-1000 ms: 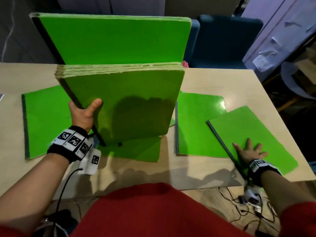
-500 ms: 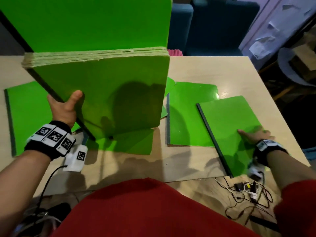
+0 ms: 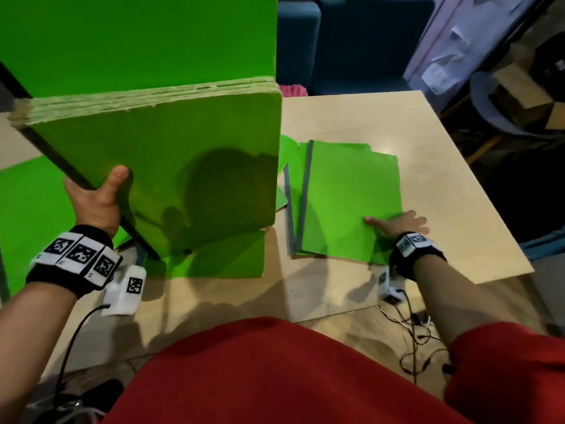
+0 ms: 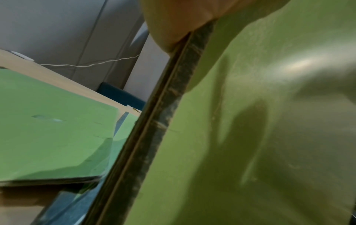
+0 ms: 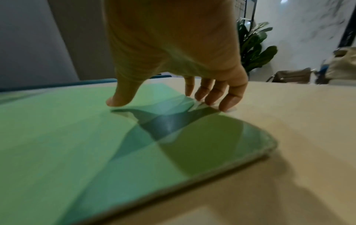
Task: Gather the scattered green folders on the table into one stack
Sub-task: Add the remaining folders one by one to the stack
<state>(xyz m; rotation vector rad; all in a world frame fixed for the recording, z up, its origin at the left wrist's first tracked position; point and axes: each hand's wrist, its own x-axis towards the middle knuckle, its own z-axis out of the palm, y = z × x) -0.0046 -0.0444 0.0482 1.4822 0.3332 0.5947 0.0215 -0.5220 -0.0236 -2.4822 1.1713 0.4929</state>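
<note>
My left hand point(image 3: 97, 200) grips a thick stack of green folders point(image 3: 183, 154) by its dark spine point(image 4: 173, 121) and holds it upright on the table, thumb on the front cover. A larger green folder point(image 3: 137, 41) rises behind it. To the right, a single green folder point(image 3: 345, 194) lies skewed on top of another folder point(image 3: 292, 185). My right hand point(image 3: 394, 223) rests at its right edge: the thumb point(image 5: 115, 102) presses on the cover and the fingertips point(image 5: 225, 105) touch the table beside it. More folders lie flat at the left point(image 3: 27, 209) and under the stack point(image 3: 226, 258).
The wooden table point(image 3: 443, 179) ends close to my right hand, on its right and near sides. Blue chairs point(image 3: 351, 41) stand behind the table, a grey seat point(image 3: 504, 111) to the right. Cables point(image 3: 419, 332) hang below the near edge.
My right hand has slid the rightmost folder to the left, off the table's corner and onto the neighbouring folder. The left hand still holds the upright stack.
</note>
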